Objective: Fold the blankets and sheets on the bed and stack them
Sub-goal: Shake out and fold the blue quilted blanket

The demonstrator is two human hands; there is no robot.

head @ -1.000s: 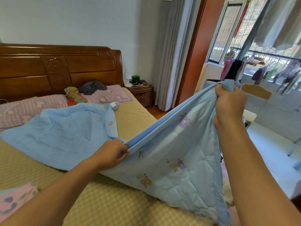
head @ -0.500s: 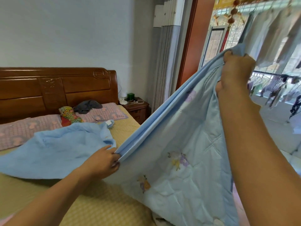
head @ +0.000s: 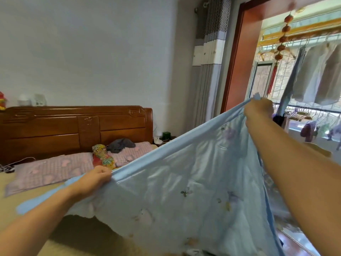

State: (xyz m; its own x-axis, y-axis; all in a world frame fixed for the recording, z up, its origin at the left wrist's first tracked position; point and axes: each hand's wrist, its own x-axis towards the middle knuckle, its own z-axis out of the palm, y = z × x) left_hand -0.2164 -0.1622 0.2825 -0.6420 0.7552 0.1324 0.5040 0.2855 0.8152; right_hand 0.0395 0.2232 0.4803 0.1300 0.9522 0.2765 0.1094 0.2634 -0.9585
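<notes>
A light blue quilted blanket (head: 184,191) with small flower prints hangs stretched in the air above the bed (head: 22,198). My left hand (head: 94,179) grips its top edge low at the centre left. Raised at the upper right, my right hand (head: 258,111) grips a corner of the same edge. The edge runs taut between the two hands, and the cloth drapes down below it, hiding the near part of the bed.
Two pink checked pillows (head: 48,170), a colourful bundle (head: 102,156) and a dark garment (head: 120,145) lie by the wooden headboard (head: 73,130). A nightstand (head: 164,139) stands by the grey curtain (head: 208,71). Clothes hang on a balcony rack (head: 313,78) at the right.
Both hands have lifted the blanket off the bed, the left one moving up and away from me. The part that lay spread on the mattress now hangs in the air.
</notes>
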